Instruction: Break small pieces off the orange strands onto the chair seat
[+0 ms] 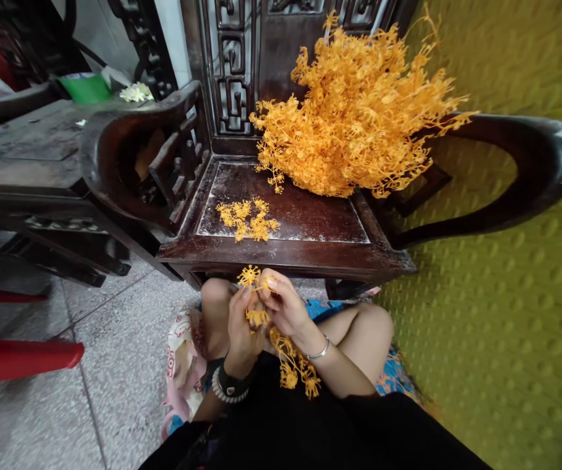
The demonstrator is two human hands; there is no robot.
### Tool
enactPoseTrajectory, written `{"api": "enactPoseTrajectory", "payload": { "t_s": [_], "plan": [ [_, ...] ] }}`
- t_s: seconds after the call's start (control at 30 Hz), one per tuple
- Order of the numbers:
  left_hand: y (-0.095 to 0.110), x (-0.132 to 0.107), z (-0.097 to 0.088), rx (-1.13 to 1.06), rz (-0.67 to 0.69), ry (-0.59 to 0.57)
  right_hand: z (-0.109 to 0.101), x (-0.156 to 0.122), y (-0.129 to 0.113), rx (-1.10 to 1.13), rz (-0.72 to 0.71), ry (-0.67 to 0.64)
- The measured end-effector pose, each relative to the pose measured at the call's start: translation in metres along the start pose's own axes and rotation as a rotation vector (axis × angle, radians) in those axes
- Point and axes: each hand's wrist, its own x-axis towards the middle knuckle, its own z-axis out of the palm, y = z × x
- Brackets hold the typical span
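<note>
Close together above my lap, both hands hold small orange plastic flower pieces. My left hand (243, 326) pinches an orange flower piece (249, 277) with spiky petals, and another orange piece (257, 317) shows at its palm side. My right hand (288, 307) has its thumb and fingertips closed on the thin stem beside that flower. Below the right hand a strand of orange flower pieces (288, 375) hangs over my dark clothing. On the chair seat (310, 219) lies a small cluster of loose orange pieces (249, 220). A large heap of orange flower sprays (359, 117) fills the seat's back right.
The carved dark wooden chair has curved armrests (114, 156) on both sides. At left stands a wooden table (26, 150) with a green container (86, 88) and pale flowers (136, 93). A red stool leg (26, 359) juts in at lower left. A yellow-green dimpled surface (506, 313) borders the right.
</note>
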Motion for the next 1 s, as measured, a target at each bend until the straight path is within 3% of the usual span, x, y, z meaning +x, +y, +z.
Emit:
{"api": "enactPoseTrajectory", "payload": {
  "t_s": [0.13,0.3,0.37,0.47,0.53,0.6,0.77,1.0],
  "plan": [
    [0.009,-0.005,0.001,-0.192,-0.054,-0.081,-0.003,0.000,0.000,0.138,0.002,-0.027],
    [0.027,-0.001,-0.005,-0.292,0.090,-0.069,-0.018,0.008,-0.024,0.202,-0.175,0.080],
    [0.030,0.002,-0.006,-0.240,0.103,-0.069,-0.027,0.020,-0.037,-0.050,-0.294,0.113],
    [0.030,0.003,-0.006,-0.128,0.121,-0.032,-0.042,0.051,-0.053,-0.794,-0.468,0.281],
    [0.027,0.003,-0.007,-0.040,0.149,0.024,-0.053,0.075,-0.057,-1.218,-0.481,0.394],
    [0.024,0.005,-0.011,0.041,0.167,0.062,-0.061,0.098,-0.057,-1.464,-0.409,0.397],
    [0.022,0.009,-0.023,0.234,0.185,0.103,-0.072,0.132,-0.044,-1.740,-0.238,0.323],
    [0.021,0.012,-0.031,0.374,0.194,0.127,-0.074,0.135,-0.034,-1.828,-0.145,0.292]
  ]
}}
